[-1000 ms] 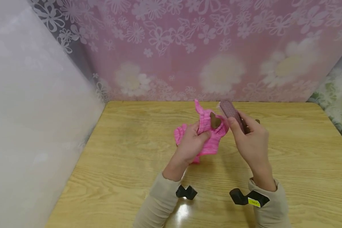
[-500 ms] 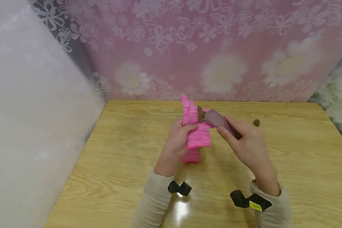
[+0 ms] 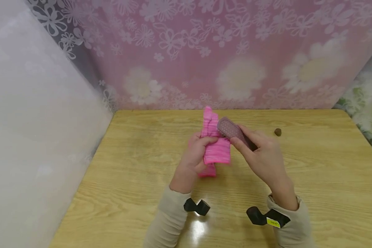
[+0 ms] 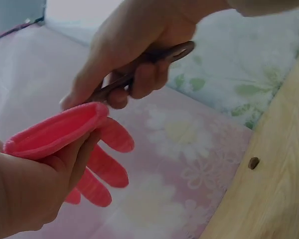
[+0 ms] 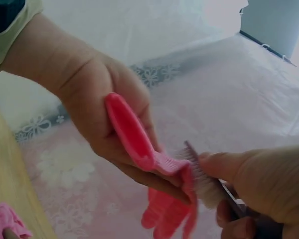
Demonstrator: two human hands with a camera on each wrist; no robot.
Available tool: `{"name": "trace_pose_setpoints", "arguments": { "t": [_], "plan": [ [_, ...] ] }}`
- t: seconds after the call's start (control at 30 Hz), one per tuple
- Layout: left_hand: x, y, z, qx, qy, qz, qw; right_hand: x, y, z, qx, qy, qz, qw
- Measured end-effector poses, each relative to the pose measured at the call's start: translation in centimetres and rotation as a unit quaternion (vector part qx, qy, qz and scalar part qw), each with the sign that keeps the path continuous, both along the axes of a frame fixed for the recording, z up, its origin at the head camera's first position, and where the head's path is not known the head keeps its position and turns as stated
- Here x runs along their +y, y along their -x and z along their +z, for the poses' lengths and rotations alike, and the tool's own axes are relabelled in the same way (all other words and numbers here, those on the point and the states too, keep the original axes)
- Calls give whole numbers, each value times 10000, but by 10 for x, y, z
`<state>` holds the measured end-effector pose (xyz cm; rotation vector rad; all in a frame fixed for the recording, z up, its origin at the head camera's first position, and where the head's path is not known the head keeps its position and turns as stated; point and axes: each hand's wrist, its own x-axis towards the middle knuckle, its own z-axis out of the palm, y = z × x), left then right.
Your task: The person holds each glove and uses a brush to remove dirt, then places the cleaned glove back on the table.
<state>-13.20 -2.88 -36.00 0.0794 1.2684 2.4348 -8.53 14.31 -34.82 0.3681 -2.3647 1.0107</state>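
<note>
My left hand (image 3: pixel 194 154) grips a pink knit glove (image 3: pixel 217 151) by its palm part; its fingers point away and the cuff faces back. In the left wrist view the glove's open cuff (image 4: pixel 55 133) shows. My right hand (image 3: pixel 265 156) holds a mauve brush (image 3: pixel 230 130) with a dotted back. In the right wrist view, its pale bristles (image 5: pixel 204 186) press against the glove. A piece of pink knit (image 3: pixel 208 170) shows below my left hand. Pink knit cloth (image 5: pixel 7 219) also lies on the table in the right wrist view; whether it is a second glove, I cannot tell.
A small brown lump (image 3: pixel 277 132) lies on the wooden table (image 3: pixel 127 165) to the right of the brush. Behind the table hangs a pink flowered cloth (image 3: pixel 186 69), with a white sheet (image 3: pixel 40 131) on the left.
The glove has shifted left and turned, and the brush has come down-left onto it. A brown patch on the glove, seen earlier, is now hidden. The lump on the table is now uncovered.
</note>
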Motion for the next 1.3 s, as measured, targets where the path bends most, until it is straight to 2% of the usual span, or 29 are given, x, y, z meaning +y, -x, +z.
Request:
{"name": "trace_pose_setpoints", "arguments": {
  "t": [0.1,0.23,0.33,0.47,0.6,0.7,0.8,0.9,1.0,1.17,1.3],
  "plan": [
    [-5,3,0,-182,-458,79,9988,3,-4,3,-382,53,158,9991],
    [-8,5,-1,-237,-502,24,9985,12,-9,10,-890,-42,183,9959],
    [-11,6,-1,-209,-418,282,9985,19,-12,13,-986,-70,15,9951],
    [-12,3,0,39,241,597,9979,20,-13,14,-615,270,-199,9975],
    [-5,-4,1,391,979,312,9939,6,-8,7,-33,242,-149,9996],
    [2,-8,0,701,1260,87,9895,-4,-3,2,214,-3,-152,9997],
    [3,-8,0,590,1069,118,9924,-7,-2,0,31,-62,-196,9998],
    [-3,-2,1,179,445,316,9983,0,-5,3,-363,-87,-135,9992],
    [-12,5,1,49,94,509,9986,8,-8,5,-655,-163,-34,9977],
    [-22,6,3,352,462,510,9970,11,-6,5,-768,-311,71,9965],
    [-18,6,2,390,678,566,9953,15,-5,6,-927,-38,-17,9957]
  ]
}}
